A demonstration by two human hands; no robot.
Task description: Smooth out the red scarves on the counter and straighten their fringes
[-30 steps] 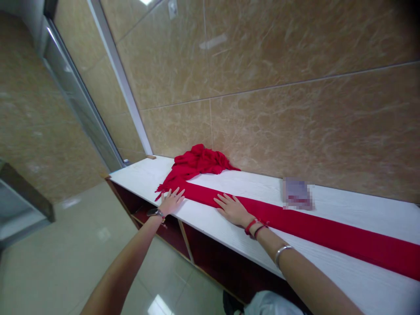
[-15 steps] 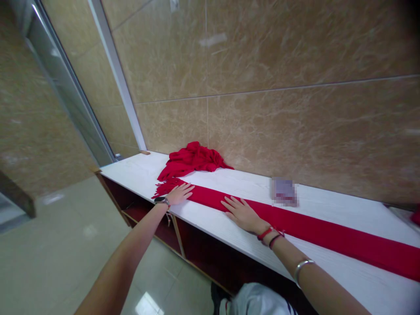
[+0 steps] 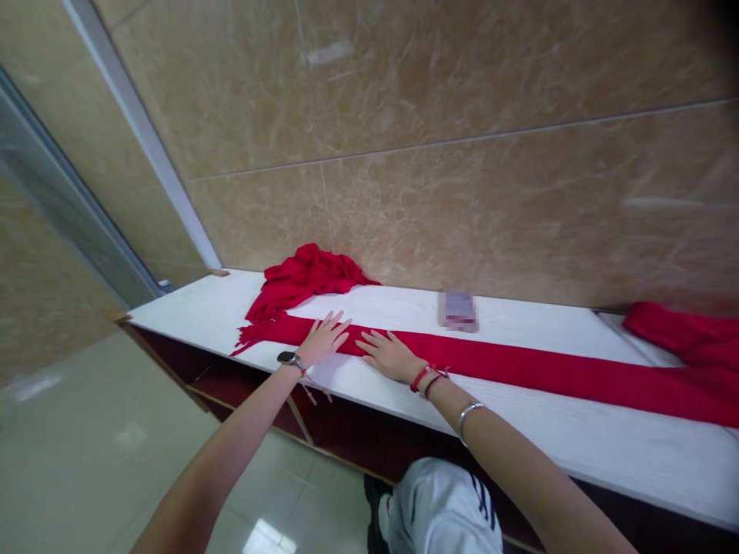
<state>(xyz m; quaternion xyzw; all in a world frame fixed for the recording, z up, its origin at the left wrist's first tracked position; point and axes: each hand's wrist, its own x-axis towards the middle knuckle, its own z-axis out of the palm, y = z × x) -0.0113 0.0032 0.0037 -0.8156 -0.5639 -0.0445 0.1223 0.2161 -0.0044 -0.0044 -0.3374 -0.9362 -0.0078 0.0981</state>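
Note:
A long red scarf point(image 3: 519, 368) lies stretched flat along a white counter point(image 3: 577, 438), its fringed end at the left. My left hand point(image 3: 323, 340) rests flat on the scarf near the fringe, fingers spread, a dark watch on the wrist. My right hand point(image 3: 388, 355) lies flat on the scarf just to the right, fingers out, with red cords and a silver bangle on the wrist. A crumpled red cloth point(image 3: 305, 277) sits bunched against the wall behind the hands.
A small blurred flat object point(image 3: 458, 310) lies on the counter near the wall. More red fabric point(image 3: 681, 331) is heaped at the far right. Tiled wall rises behind the counter; open dark shelves point(image 3: 231, 377) run below it; glossy floor lies to the left.
My left hand has slid right along the scarf toward my right hand, so both now lie close together. The view has swung right, bringing the red heap at the far right into sight.

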